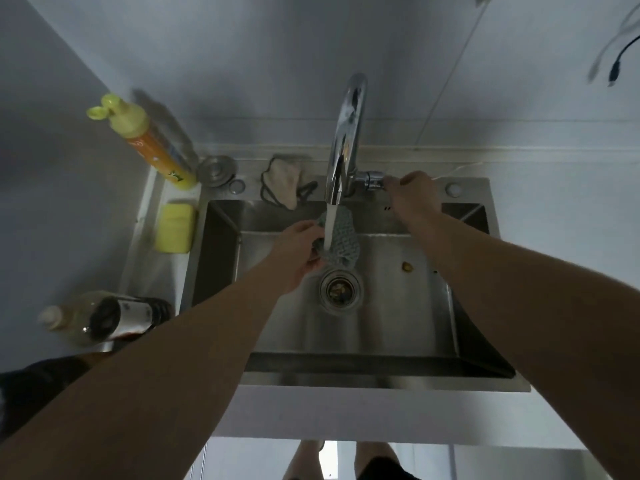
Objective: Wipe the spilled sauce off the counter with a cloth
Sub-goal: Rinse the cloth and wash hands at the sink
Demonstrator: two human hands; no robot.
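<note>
- Head view: the left hand (298,249) holds a grey-blue knitted cloth (337,239) over the sink (381,379), its fingers grasping the cloth's left edge, under the stream running from the faucet (346,140).
- The right hand (412,192) reaches to the faucet handle (370,180), fingers curled round its end.
- The cloth looks soft and limp; soaked, it will likely be heavier, dripping and a little slippery, so bunching it in the whole fist and squeezing it should serve better than pinching an edge.
- On the surface left of the sink a dark sauce bottle (121,317) lies on its side, with a reddish-brown smear just beside it, probably the spill.
- A yellow sponge (174,228) and a detergent bottle (149,140) stand behind.
</note>
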